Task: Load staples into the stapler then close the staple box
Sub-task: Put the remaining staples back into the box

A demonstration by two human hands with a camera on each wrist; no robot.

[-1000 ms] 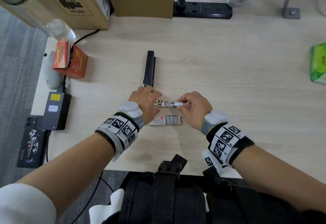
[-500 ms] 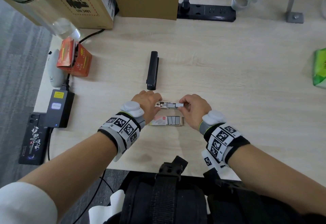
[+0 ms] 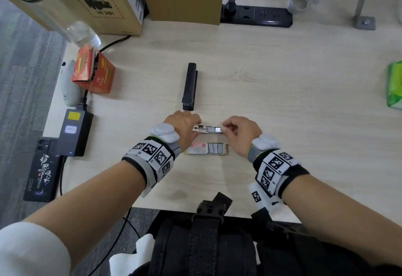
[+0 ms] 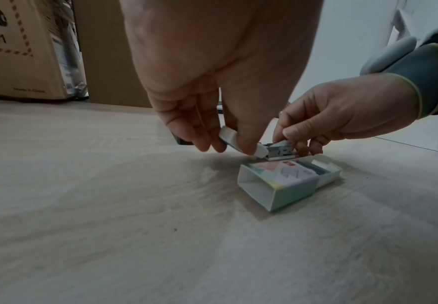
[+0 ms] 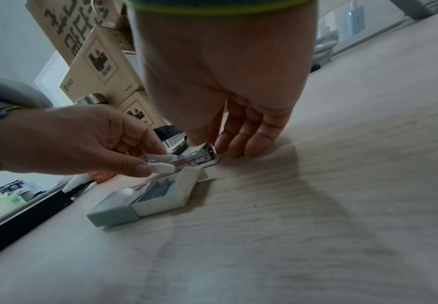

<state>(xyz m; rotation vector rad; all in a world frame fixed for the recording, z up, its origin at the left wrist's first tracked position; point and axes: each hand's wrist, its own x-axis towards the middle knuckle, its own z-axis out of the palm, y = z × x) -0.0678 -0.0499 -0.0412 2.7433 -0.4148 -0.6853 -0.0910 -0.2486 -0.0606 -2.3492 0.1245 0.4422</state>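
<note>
Near the desk's front edge, mid-way along: both hands work a small white stapler (image 3: 201,128), held low over the desk with its metal channel showing.
Left grip (image 3: 185,126): fingers curled round the stapler's white end, steadying it.
Right grip (image 3: 241,134): thumb and forefinger pinch the staples (image 3: 215,130) at the channel's other end.
Change: a second ago the staples stuck out past the stapler's right end; now they lie along the channel, and the right grip has closed in toward the left.
Meaning: loading looks nearly done. I judge the staples are in the channel but not yet let go, and the stapler is not yet shut.
Box (image 3: 206,148): on the desk just in front of the stapler, toward the front edge, not touching it. Its tray is slid part-way out of the sleeve with staples still inside, so the closing step is still to do.
Risk: the staples could tip out of the channel when released.
</note>
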